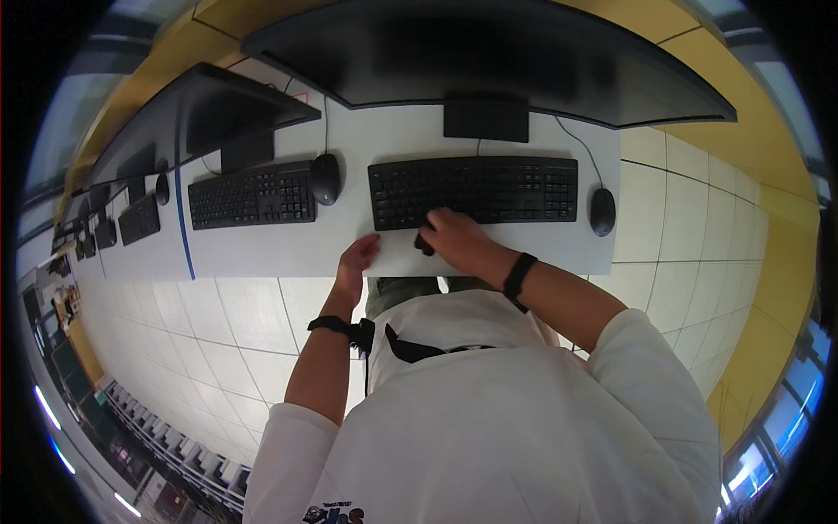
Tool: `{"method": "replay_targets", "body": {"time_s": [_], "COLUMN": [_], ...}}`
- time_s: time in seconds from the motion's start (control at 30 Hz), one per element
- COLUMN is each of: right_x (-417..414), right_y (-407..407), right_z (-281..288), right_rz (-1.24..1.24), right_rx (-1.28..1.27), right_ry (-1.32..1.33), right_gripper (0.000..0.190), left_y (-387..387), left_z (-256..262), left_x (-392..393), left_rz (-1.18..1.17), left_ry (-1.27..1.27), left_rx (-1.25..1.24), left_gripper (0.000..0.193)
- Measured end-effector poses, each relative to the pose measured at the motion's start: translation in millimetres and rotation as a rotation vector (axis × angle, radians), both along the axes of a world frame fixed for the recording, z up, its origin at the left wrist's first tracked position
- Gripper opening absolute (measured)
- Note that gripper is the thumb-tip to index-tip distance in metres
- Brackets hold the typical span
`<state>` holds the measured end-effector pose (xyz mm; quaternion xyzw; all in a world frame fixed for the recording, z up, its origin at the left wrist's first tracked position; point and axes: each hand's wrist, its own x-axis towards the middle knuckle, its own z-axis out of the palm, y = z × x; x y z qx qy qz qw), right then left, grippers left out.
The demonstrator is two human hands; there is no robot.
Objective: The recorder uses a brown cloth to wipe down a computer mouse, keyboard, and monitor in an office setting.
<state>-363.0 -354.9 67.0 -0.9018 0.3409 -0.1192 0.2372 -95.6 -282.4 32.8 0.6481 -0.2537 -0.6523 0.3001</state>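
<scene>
A black keyboard (pixel 471 190) lies before me on the white desk (pixel 406 259). My right hand (pixel 455 239) is at its front edge, closed around a small black object (pixel 423 245) whose kind I cannot make out. The object's lower end sticks out below the fingers, over the desk. My left hand (pixel 359 255) is at the desk's front edge, to the left of the keyboard's near corner. Its fingers are loosely curved and nothing shows in them.
A large black monitor (pixel 484 59) stands behind the keyboard. To the right lies a corded black mouse (pixel 602 212). On the left are another mouse (pixel 325 179), a second keyboard (pixel 255 196) and a second monitor (pixel 242 111). More workstations continue leftward. A tiled floor (pixel 681 196) borders the desk.
</scene>
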Motion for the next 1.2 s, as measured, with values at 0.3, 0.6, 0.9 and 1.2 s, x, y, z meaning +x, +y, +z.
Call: {"method": "replay_targets", "body": {"time_s": [0.3, 0.6, 0.9, 1.2], "right_x": [-207, -249, -228, -228], "right_y": [14, 43, 23, -77], "right_z": [19, 28, 5, 2], "right_rz": [-0.546, -0.935, -1.124, -1.136], "right_rx": [0.024, 0.209, 0.179, 0.147], "right_ry": [0.218, 0.207, -0.012, 0.035], "right_gripper": [0.04, 0.039, 0.034, 0.031], "left_y": [6, -3, -7, -11], "left_z": [-15, -6, -4, 3], "left_x": [14, 7, 8, 2], "left_rz": [-0.1, -0.107, -0.11, -0.071], "left_ry": [-0.021, -0.042, -0.041, -0.021], "left_rx": [-0.028, 0.031, 0.069, 0.079], "left_gripper": [0.051, 0.056, 0.053, 0.058]}}
